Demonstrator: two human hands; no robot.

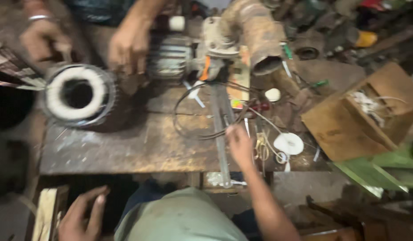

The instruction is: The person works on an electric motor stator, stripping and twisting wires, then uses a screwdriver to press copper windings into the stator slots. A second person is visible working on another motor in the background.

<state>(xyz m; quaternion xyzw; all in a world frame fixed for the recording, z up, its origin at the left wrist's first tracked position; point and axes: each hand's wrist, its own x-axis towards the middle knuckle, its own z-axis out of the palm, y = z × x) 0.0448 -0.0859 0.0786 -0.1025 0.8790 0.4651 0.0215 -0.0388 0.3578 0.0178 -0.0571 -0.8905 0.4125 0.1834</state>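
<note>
My right hand (pixel 240 143) reaches over the rusty metal table (pixel 126 151), fingers curled above a long metal bar (pixel 221 120) and a loop of black wire (pixel 188 114). Blur hides whether it grips anything. My left hand (pixel 81 216) hangs low at the bottom left beside a pale wooden piece (pixel 43 214), fingers apart and empty. A motor stator with white windings (pixel 79 93) stands on the table's far left. Another person's two hands (pixel 128 44) (pixel 43 38) rest on the stator and on a motor body (pixel 170 58) behind it.
A rusty pipe elbow (pixel 260 40) juts over the table's back. A white tape roll (pixel 289 143) and small tools lie right of my hand. A wooden box (pixel 367 111) holding wire scraps and green metal parts (pixel 380 172) crowd the right side.
</note>
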